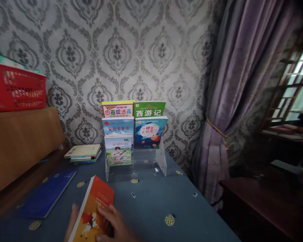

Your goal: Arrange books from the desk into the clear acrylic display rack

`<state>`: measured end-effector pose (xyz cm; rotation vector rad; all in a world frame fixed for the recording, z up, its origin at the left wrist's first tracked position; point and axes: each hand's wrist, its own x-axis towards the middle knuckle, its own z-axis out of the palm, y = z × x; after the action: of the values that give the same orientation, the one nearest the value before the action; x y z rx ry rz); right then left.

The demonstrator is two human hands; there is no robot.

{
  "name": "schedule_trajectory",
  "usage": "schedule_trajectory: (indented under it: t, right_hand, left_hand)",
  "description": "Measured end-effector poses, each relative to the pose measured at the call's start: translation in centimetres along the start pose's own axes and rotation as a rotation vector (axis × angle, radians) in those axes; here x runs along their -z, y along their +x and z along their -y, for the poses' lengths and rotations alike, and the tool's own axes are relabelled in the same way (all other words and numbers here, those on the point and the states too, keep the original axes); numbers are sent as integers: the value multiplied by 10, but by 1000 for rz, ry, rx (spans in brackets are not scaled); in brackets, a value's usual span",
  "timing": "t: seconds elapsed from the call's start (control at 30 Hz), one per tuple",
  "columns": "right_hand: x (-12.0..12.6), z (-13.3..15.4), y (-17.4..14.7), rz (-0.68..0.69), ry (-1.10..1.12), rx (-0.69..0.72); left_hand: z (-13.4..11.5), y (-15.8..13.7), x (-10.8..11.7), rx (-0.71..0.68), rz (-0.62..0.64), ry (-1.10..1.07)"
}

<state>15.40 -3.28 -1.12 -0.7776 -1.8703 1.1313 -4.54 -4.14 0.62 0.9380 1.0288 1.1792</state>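
An orange-red book (101, 191) with a small rider on a white horse on its cover is held tilted over the near part of the table. My right hand (114, 222) grips its right side, fingers resting on the cover. At the book's left edge my left hand (72, 220) supports it, mostly hidden behind the book. Beyond stands a clear acrylic tiered rack (162, 159). In its left column are a yellow-topped book (118, 108), a light blue book (118, 127) and a book with a guitar player (119, 153). The right column holds a green book (149, 108) and a dark blue book (150, 134).
A blue folder or notebook (49, 193) lies at the left, with a stack of books (83, 153) behind it. A red basket (17, 87) sits on a brown box (27, 141). The patterned tablecloth (181, 201) ends at the right beside a purple curtain (219, 101).
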Motion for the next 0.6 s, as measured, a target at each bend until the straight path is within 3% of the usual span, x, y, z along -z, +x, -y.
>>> schedule_trajectory:
  t: [0.2,0.47,0.6]
  right_hand:
    - [-20,-10,-4,-31,-139,90]
    - [-44,-63,1,6,-318,175]
    - [-42,-58,-3,-39,-309,194]
  left_hand:
    - [-11,-15,2,78,-23,-89]
    - [-6,-23,-10,222,-94,-146]
    - [-8,-22,-17,185,-84,-158]
